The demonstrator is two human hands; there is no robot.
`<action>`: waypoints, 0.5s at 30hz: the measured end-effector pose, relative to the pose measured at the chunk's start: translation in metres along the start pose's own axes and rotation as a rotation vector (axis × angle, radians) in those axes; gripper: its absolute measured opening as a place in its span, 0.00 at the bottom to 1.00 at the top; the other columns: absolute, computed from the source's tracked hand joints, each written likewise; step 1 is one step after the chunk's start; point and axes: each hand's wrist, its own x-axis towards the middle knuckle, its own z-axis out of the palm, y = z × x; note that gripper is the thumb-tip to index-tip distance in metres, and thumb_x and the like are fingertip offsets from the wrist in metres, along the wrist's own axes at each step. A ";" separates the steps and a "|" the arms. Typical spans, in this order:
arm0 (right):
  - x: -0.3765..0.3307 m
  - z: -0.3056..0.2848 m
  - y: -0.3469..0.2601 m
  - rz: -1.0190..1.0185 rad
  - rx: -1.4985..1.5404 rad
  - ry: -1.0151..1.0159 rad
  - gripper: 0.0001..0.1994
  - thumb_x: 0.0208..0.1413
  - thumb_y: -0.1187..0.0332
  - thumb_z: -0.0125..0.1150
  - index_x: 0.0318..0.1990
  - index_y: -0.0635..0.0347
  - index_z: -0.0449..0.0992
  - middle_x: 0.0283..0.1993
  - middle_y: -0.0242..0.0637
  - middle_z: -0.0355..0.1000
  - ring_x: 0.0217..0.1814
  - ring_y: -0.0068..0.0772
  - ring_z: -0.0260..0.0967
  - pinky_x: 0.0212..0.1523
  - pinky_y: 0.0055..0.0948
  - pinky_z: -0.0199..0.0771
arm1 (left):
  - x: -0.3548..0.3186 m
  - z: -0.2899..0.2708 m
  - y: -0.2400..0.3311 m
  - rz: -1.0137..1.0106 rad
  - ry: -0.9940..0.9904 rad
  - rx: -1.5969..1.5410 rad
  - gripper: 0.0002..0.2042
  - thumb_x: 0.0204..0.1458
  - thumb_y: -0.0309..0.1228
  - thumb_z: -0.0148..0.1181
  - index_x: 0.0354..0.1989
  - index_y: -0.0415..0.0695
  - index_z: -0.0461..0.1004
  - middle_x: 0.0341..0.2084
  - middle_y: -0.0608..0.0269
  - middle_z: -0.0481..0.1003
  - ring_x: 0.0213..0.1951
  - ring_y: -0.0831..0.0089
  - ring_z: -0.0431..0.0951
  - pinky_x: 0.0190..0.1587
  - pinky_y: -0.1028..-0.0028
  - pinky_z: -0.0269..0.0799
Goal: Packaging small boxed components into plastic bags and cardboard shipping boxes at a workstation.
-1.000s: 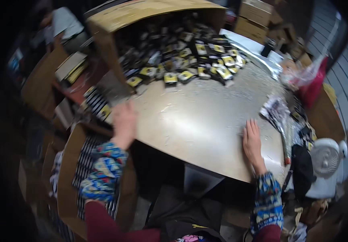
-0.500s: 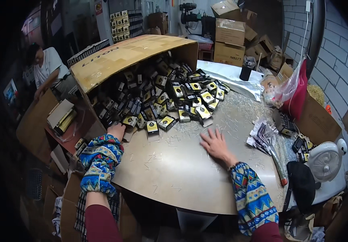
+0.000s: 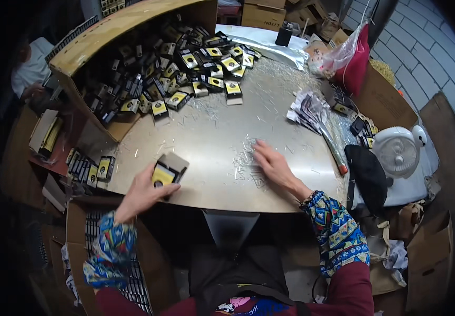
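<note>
My left hand (image 3: 139, 194) grips a small black and yellow carton (image 3: 169, 169) near the table's front edge, its pale end flap standing open. My right hand (image 3: 274, 163) lies with fingers stretched out beside a small pile of thin, shiny needle-like pieces (image 3: 243, 157) on the metal tabletop (image 3: 201, 152). The fingertips are at the edge of this pile. A heap of similar small cartons (image 3: 159, 84) spills from a large cardboard box (image 3: 77, 89) on its side at the far left.
Right of the table are a white fan (image 3: 396, 150), a black cloth item (image 3: 367, 176) and a paper-wrapped bundle (image 3: 312, 113). A dark bottle (image 3: 284, 33) stands at the back. Below left, an open cardboard box (image 3: 77, 221) holds packed rows. Another person (image 3: 32, 66) is at the far left.
My left hand has drawn back from the heap and brought a carton toward me. My right hand has shifted, and thin pieces now lie gathered by its fingers. The view has tilted down.
</note>
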 end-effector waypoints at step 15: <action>-0.042 0.081 -0.046 -0.259 -0.551 0.077 0.23 0.64 0.63 0.47 0.61 0.69 0.62 0.68 0.55 0.55 0.72 0.54 0.49 0.70 0.48 0.50 | -0.143 0.205 -0.107 -0.570 -0.055 -0.687 0.14 0.58 0.30 0.48 0.51 0.44 0.67 0.37 0.67 0.72 0.38 0.79 0.73 0.36 0.78 0.71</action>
